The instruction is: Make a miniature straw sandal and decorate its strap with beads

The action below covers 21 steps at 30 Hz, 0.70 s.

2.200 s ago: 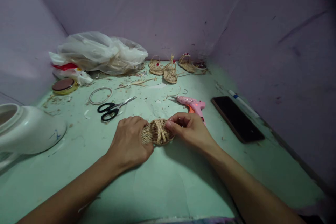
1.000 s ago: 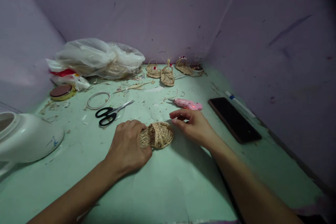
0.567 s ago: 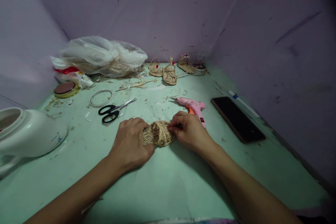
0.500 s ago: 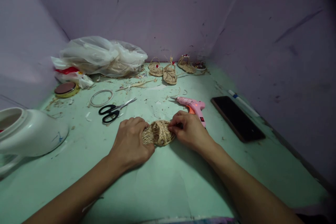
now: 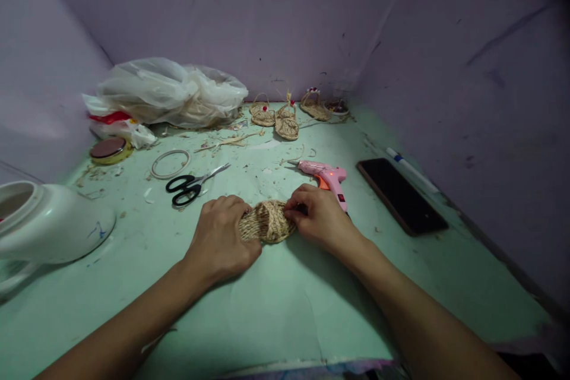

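Observation:
A small woven straw slipper [image 5: 271, 222] lies on the pale green tabletop between my hands, its braided strap arching across the middle. My left hand [image 5: 224, 235] is closed around its left end, thumb along the near edge. At the opposite end, my right hand [image 5: 318, 214] pinches with thumb and forefinger at the slipper's right edge. Whether a strand or bead sits in that pinch is too small to see. Just behind my right hand rests a pink glue gun [image 5: 327, 177] with an orange trigger and a lit light.
Black-handled scissors [image 5: 189, 187] and a white ring [image 5: 170, 164] lie to the left, near a white pitcher [image 5: 66, 222]. On the right are a phone [image 5: 403, 196] and a marker [image 5: 412, 169]. Small woven sandals [image 5: 286, 123] and plastic bags [image 5: 169, 92] line the back wall.
The whole view has shifted slightly. Both hands keep the same hold on the slipper, with no other clear movement.

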{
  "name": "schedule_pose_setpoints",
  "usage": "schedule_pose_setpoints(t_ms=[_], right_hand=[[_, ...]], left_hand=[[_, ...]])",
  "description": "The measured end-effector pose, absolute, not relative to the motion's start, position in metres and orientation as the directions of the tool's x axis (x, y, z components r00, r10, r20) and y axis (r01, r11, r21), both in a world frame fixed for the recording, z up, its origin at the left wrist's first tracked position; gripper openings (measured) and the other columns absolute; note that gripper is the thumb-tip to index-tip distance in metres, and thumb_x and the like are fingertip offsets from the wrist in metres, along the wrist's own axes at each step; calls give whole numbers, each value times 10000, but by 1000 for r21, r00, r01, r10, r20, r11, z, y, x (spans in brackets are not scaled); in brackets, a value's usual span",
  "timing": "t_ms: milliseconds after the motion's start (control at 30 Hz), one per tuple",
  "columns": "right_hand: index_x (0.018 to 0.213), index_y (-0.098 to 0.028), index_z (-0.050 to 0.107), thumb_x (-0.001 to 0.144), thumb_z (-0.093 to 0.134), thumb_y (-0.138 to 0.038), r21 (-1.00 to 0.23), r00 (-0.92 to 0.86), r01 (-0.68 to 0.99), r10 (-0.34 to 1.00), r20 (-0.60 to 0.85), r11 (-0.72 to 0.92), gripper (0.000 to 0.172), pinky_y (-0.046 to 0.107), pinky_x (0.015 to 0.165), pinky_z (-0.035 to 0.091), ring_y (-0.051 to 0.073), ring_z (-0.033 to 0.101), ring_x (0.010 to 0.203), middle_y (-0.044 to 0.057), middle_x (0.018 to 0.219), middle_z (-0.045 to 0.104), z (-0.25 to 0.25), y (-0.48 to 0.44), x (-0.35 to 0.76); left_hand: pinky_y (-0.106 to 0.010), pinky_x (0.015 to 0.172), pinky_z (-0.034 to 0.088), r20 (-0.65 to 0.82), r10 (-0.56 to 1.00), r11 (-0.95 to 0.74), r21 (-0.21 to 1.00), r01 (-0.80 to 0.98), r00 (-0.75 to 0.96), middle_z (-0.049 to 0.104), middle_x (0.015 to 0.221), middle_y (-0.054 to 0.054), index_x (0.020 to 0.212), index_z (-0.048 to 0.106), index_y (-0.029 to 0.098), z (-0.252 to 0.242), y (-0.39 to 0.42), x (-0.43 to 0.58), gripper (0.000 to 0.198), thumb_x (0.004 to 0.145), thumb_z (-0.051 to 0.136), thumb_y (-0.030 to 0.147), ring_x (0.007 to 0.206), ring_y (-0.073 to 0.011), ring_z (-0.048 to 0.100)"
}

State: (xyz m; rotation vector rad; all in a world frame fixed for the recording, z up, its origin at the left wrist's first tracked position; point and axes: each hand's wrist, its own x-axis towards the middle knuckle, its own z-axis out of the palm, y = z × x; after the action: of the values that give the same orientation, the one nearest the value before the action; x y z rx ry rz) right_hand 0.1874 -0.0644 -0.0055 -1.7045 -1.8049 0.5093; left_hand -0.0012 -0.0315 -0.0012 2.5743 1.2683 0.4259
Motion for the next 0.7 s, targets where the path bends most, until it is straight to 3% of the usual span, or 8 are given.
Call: schedule_pose_setpoints(t_ms=[200, 300, 400, 500, 600, 700], right_hand=[[682, -157, 677, 686, 616, -59, -645, 0, 758, 988, 153, 100, 115, 315, 644, 441, 176, 568, 693, 67, 754, 624, -6, -67, 186], [791, -157, 671, 705, 612, -103, -707, 70, 704, 986, 149, 57, 117, 331, 643, 462, 175, 578, 687, 74, 799, 631, -7, -67, 186], [985, -179, 600, 744, 572, -181, -880, 272, 475, 952, 137, -9, 242, 337, 653, 495, 175, 592, 759, 92, 994, 615, -4, -67, 187], [1000, -199, 547, 757, 537, -220, -984, 359, 153, 933, -27, -87, 244, 315, 628, 514, 165, 598, 783, 80, 1001, 593, 1, -67, 185], [953, -185, 532, 712, 600, -227, -972, 199, -87, 952, -231, -217, 254, 285, 579, 502, 149, 612, 697, 63, 882, 615, 5, -69, 176], [926, -166, 546, 648, 685, -236, -951, 14, -180, 966, -259, -252, 319, 287, 596, 495, 146, 619, 673, 66, 845, 642, 6, -73, 164]], left_hand=[[-427, 840, 415, 162, 795, -601, 340, 723, 585, 623, 904, -94, 857, 626, 141, -1, -32, -2, 308, 572, 552, 230, 886, -280, 557], [-428, 854, 413, 169, 810, -581, 368, 726, 562, 628, 890, -90, 867, 617, 146, -3, -32, -3, 315, 571, 551, 230, 891, -281, 564], [-413, 854, 427, 189, 834, -546, 422, 724, 519, 629, 919, -86, 890, 613, 156, -1, -28, -5, 343, 560, 551, 225, 912, -276, 568], [-399, 849, 439, 246, 870, -491, 498, 715, 427, 621, 952, -94, 916, 605, 142, 5, -22, -9, 364, 572, 556, 253, 925, -265, 562], [-386, 806, 450, 217, 935, -354, 636, 686, 282, 619, 930, -84, 889, 610, 134, 12, -16, -13, 353, 585, 565, 307, 882, -253, 563], [-340, 696, 460, 86, 972, -202, 788, 582, 220, 622, 798, -45, 852, 631, 135, 18, -17, -13, 334, 593, 576, 338, 779, -226, 568]])
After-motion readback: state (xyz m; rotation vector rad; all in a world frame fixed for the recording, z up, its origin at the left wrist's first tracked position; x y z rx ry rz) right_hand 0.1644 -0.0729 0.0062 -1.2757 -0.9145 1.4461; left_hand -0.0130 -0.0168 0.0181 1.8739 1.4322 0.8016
